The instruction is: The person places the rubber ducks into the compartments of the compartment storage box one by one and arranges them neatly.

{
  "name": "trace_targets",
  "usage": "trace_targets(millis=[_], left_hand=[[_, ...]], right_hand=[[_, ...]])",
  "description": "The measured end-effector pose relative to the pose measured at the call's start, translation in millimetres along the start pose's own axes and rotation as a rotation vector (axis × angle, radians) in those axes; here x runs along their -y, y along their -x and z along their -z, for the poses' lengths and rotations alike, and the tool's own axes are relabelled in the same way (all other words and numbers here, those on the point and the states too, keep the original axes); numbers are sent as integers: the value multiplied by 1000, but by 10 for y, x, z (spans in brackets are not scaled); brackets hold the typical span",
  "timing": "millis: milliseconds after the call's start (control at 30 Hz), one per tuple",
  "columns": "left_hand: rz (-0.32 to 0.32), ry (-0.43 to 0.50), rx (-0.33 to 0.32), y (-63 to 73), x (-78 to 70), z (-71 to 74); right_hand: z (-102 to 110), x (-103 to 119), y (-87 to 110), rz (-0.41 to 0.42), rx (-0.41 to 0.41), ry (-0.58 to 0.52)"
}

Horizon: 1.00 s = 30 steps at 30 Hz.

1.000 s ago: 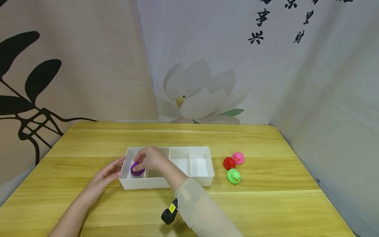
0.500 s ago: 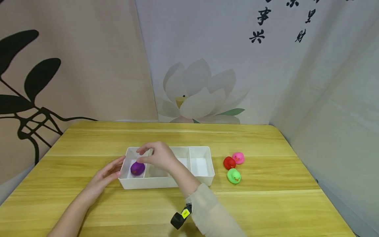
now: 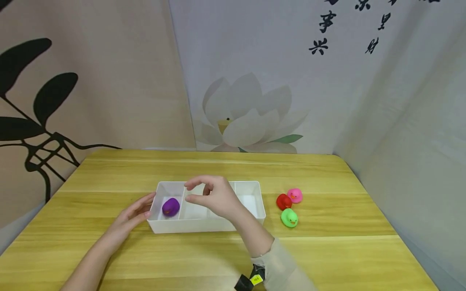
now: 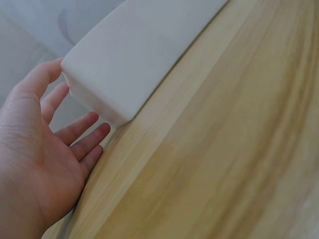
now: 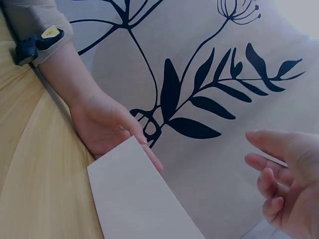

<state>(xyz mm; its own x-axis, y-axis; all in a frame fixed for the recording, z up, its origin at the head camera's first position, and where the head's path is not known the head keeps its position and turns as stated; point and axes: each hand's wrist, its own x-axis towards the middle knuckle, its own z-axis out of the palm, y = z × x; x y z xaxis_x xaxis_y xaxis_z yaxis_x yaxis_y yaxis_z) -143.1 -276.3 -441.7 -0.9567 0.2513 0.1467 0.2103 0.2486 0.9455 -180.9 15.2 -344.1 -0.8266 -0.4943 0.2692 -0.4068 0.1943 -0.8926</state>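
Note:
A white divided box point(image 3: 196, 226) stands on the table, and a purple rubber duck point(image 3: 170, 207) lies in its leftmost compartment. At the box's left end, my left hand point(image 3: 132, 214) rests with its fingers relaxed along the end wall; in the left wrist view the left hand point(image 4: 55, 149) has its thumb and fingertips at that end. Over the middle compartments hovers my right hand point(image 3: 214, 197), thumb and index finger apart, nothing between them. The right wrist view shows the same right hand point(image 5: 289, 179) above the box point(image 5: 139, 194), its other fingers loosely bent.
Right of the box, a red duck point(image 3: 284, 201), a pink duck point(image 3: 295, 195) and a green duck point(image 3: 289, 218) sit close together on the wooden table point(image 3: 327, 258). Printed cloth point(image 3: 247, 113) hangs behind the table's far edge. A black wrist camera point(image 3: 251, 279) sits at the right sleeve.
My right hand has let go of the purple duck, lifted, and moved right over the middle of the box. The left hand stays at the box's end.

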Motion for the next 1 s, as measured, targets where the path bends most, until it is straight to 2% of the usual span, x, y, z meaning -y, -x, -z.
trace_targets(millis=[167,333,667,900,1000], left_hand=[[-4,10,6,2,6,-11],[-12,14,6,-1,19,-14],[-1,9,1,-8,37,-16],[-10,9,1,-4,41,-6],[-9,8,1,-5,41,2]], right_hand=[[174,-9,189,33,-16,0],[339,-33,385,32,-52,38],[622,-141,760,35,-105,37],[855,-281,1018,126,-154,66],[958,-341,1129,111,-178,104]])
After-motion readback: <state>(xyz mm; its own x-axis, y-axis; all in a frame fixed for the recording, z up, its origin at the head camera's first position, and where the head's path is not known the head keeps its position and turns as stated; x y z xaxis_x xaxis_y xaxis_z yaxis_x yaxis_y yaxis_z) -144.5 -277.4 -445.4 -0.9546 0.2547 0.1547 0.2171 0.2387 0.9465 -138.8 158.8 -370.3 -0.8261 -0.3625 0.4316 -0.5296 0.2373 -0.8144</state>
